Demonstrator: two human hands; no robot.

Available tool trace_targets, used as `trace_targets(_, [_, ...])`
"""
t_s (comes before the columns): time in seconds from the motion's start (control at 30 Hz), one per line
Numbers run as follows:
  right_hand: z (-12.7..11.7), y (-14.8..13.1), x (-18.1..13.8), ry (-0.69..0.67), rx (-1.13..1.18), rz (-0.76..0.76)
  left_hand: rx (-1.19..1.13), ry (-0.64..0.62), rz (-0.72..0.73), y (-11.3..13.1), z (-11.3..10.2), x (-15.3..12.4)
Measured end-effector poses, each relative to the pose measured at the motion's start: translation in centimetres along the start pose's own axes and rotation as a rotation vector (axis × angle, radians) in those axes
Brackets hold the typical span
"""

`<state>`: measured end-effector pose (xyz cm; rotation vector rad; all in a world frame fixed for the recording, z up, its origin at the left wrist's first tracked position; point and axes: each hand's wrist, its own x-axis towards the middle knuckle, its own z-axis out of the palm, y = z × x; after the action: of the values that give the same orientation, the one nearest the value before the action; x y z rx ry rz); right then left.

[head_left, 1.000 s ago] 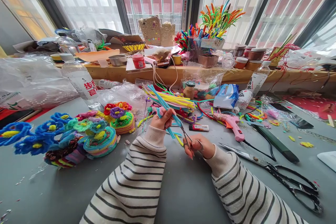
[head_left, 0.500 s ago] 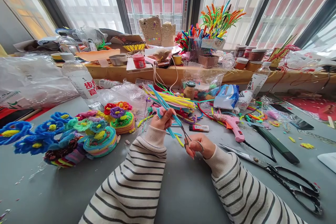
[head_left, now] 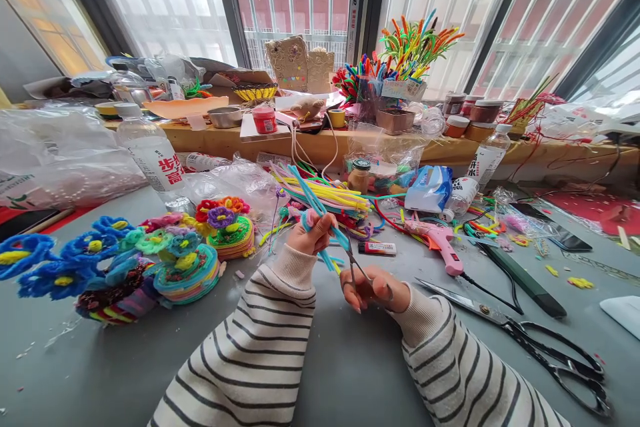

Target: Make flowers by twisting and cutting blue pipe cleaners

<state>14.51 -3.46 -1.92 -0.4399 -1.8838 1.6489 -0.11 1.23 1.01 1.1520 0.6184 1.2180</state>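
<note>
My left hand (head_left: 314,233) is closed around a bunch of light blue pipe cleaners (head_left: 307,188), whose ends stick out above and below the fist. In my right hand (head_left: 370,288) is a small pair of scissors (head_left: 351,259), with fingers through the handles. The handles are spread, and the blades meet the blue pipe cleaners just right of my left fist. Behind the hands lies a pile of yellow, pink and purple pipe cleaners (head_left: 345,199). A lighter-like white and black stick (head_left: 377,248) rests beyond the scissors.
Pipe-cleaner flowers in pots (head_left: 185,273) stand on the left. To the right are large black-handled shears (head_left: 540,340), a pink glue gun (head_left: 443,247) with its cord, and a dark green cutter-like tool (head_left: 525,279). Bottles and jars line the wooden ledge (head_left: 240,141).
The scissors' handles have spread wider, and my right hand has shifted slightly left and down. My left hand keeps its hold on the pipe cleaners. The camera view has shifted a little.
</note>
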Motion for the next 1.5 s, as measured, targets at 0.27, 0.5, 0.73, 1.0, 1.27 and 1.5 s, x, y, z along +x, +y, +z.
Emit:
trace_targets(0.27, [0.07, -0.35, -0.11, 0.124, 0.037, 0.020, -0.006, -0.002, -0.004, 0.02, 0.03, -0.04])
trace_targets(0.5, [-0.17, 0.23, -0.18, 0.218, 0.054, -0.017, -0.036, -0.001, -0.001, 0.07, -0.01, -0.02])
trace_targets(0.73, [-0.26, 0.47, -0.26, 0.228, 0.037, 0.000, -0.022, 0.031, 0.001, 0.17, -0.13, -0.04])
trace_targets(1.0, [-0.16, 0.34, -0.09, 0.304, -0.102, 0.063, -0.003, 0.102, -0.011, 0.33, 0.49, -0.38])
trace_targets(1.27, [0.00, 0.16, 0.09, 0.399, -0.325, 0.038, 0.084, 0.222, -0.066, 0.18, 0.62, -0.38])
trace_targets(1.5, [0.01, 0.10, 0.14, 0.059, 0.036, 0.061, 0.101, 0.182, -0.017, 0.45, 0.74, -0.44])
